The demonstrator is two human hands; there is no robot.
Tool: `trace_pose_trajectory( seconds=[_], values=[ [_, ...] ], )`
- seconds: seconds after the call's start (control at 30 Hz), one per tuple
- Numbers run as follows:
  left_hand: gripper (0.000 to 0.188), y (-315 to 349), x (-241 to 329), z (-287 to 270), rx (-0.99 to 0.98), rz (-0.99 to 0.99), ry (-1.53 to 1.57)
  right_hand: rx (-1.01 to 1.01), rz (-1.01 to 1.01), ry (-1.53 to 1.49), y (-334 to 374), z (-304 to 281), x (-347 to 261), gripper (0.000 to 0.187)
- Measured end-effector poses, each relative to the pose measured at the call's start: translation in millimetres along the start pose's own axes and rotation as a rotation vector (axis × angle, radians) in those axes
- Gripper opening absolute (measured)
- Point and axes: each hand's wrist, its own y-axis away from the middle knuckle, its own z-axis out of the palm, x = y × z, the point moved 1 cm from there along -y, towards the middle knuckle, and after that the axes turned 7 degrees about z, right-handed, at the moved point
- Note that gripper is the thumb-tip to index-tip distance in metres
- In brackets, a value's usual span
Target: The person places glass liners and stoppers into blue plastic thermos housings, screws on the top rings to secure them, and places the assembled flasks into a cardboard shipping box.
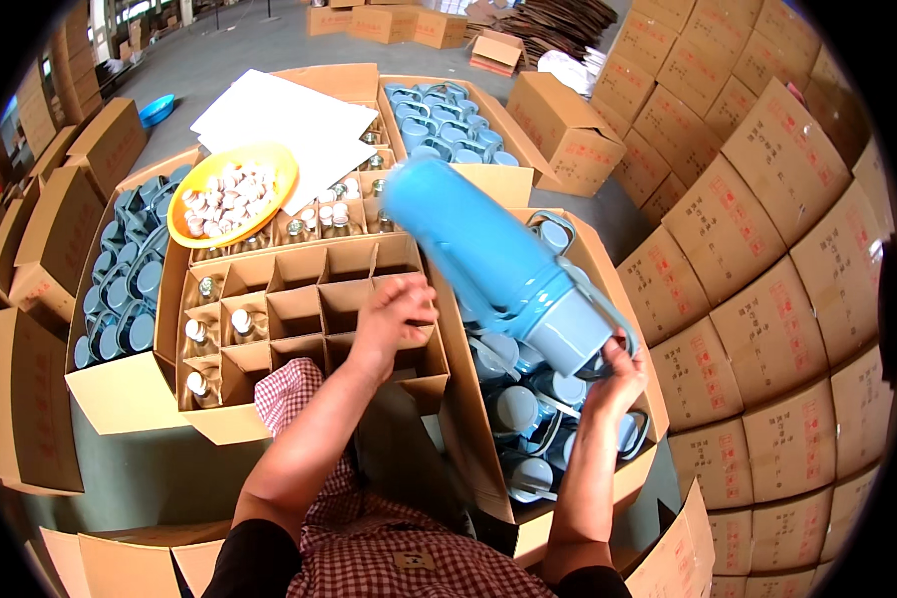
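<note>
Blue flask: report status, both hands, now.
Right hand grips blue flask by its grey end, tilted over carton of flasks. Left hand over divider box, holding nothing visible. Nothing blocking.

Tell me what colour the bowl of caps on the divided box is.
The bowl is orange, seen best in the head view.

A grey concrete floor runs toward twelve o'clock in daylight. Stacked brown cartons wall off three o'clock; flattened cardboard lies at one o'clock.
</note>
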Motion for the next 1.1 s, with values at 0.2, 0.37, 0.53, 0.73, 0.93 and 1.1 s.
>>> trace_pose_trajectory(
  seconds=[0.2, 0.37, 0.53, 0.73, 0.93, 1.1],
  values=[
    [0.019, 48, -92, -35, -0.187, -0.276, -0.18, 0.048, -0.093, 0.32, -84, -25, 35, 0.026],
    [0.012, 58, -95, -52, -0.206, -0.15, -0.233, -0.084, -0.099, 0.488, -146, -18, 54, 0.046],
    [0.011, 52, -90, -54, -0.215, -0.054, -0.336, -0.471, -0.874, 0.973, -158, 95, 13, 0.009],
    [0.011, 53, -88, -57, -0.257, 0.124, -0.557, -0.872, -0.901, 0.984, -170, 178, 87, 0.031],
    [0.011, 50, -85, -65, -0.262, 0.08, -0.535, -1.14, -0.586, 1.462, -154, 142, 213, 0.028],
    [0.012, 52, -83, -75, -0.21, 0.056, -0.496, -0.8, -0.441, 1.238, -151, 131, 211, 0.049]
  ],
)
